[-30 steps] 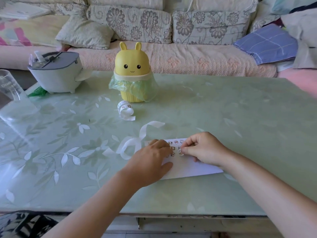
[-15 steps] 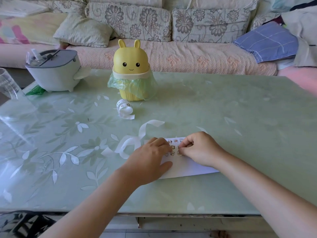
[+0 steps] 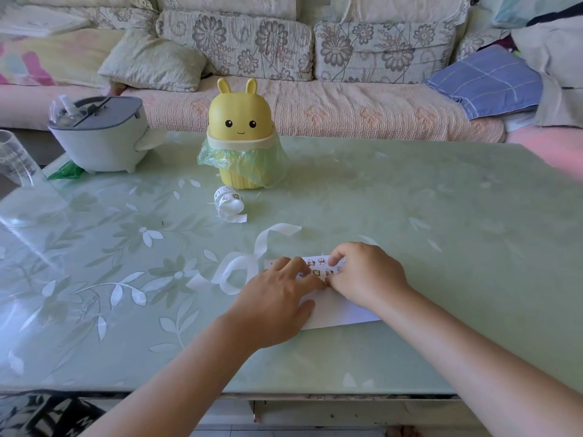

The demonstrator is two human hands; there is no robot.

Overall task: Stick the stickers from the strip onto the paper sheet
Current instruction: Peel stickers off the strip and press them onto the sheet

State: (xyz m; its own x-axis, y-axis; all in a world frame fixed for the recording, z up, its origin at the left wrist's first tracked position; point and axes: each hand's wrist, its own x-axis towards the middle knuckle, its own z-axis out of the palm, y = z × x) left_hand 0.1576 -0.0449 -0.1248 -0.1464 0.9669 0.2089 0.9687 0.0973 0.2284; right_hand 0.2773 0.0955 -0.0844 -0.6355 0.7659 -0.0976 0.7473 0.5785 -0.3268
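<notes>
A white paper sheet lies on the green table, with several small cartoon stickers stuck along its far edge. My left hand lies flat on the sheet's left part, fingers stretched toward the stickers. My right hand rests on the sheet's right part with fingers curled, its fingertips down on the paper among the stickers. A curly white backing strip trails off to the left of the sheet. A small roll of sticker strip sits farther back.
A yellow bunny-shaped bin with a green bag stands behind the roll. A grey lidded container and a clear cup are at the far left. A sofa runs behind the table.
My right hand's fingers have shifted slightly along the row of stickers, pressing down. My left hand stays flat on the sheet. The view has tilted a little.
</notes>
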